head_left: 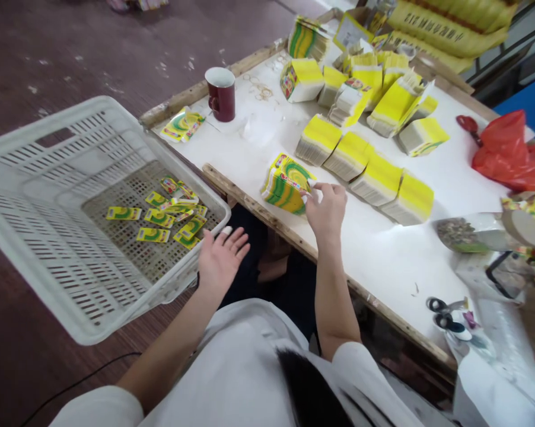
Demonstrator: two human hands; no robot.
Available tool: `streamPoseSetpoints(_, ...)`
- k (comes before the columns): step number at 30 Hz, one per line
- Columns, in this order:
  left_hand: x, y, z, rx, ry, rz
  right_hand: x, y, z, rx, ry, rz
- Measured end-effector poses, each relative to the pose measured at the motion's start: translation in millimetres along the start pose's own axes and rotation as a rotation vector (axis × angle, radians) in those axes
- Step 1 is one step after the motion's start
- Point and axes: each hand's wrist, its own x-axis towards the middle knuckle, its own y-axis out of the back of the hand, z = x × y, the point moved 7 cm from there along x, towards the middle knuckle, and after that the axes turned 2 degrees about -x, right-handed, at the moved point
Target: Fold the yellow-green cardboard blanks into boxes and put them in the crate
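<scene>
The stacked packets [287, 182] stood on the table [383, 255], touching the right hand [328, 207]; I couldn't tell if it pinched one. They looked light, bendy and slippery, best held by an edge. Their words were too tiny to read. Left of that hand, the left hand [222, 254] had fingers apart.

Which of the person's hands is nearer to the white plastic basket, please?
Left: the left hand is open, palm up, by the rim of the basket; the right hand is farther off, over the table at a stack of packets.
</scene>
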Motion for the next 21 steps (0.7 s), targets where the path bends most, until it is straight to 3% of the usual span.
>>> streamPoseSetpoints(3,-2.6,-5.3,-22.3,0.103,0.105,-0.064,12.2,-11.3,2.6,-0.082,0.019,-0.049)
streamPoseSetpoints(8,-0.1,-22.2,-26.6,0.233,0.003,-0.225,8.7,5.1,-12.9,-0.046,0.052,-0.04)
streamPoseSetpoints(12,3.2,-46.9,-20.7,0.263,-0.086,-0.406,-29.2,13.1,-39.6,0.126,0.106,-0.218)
streamPoseSetpoints(14,6.1,-53.7,-15.2,0.251,-0.172,-0.41,-58.9,3.4,-50.0,0.268,0.124,-0.434)
streamPoseSetpoints(16,7.1,-54.5,-7.9,0.32,-0.327,-0.365,-85.3,-5.1,-54.7,0.414,0.116,-0.57)
streamPoseSetpoints(19,1.7,-51.0,-4.0,0.547,-0.545,-0.341,-103.3,-10.8,-49.2,0.572,0.039,-0.542)
streamPoseSetpoints(21,-1.6,-48.1,-9.5,0.655,-0.576,-0.38,-106.4,-14.9,-44.0,0.66,-0.023,-0.521)
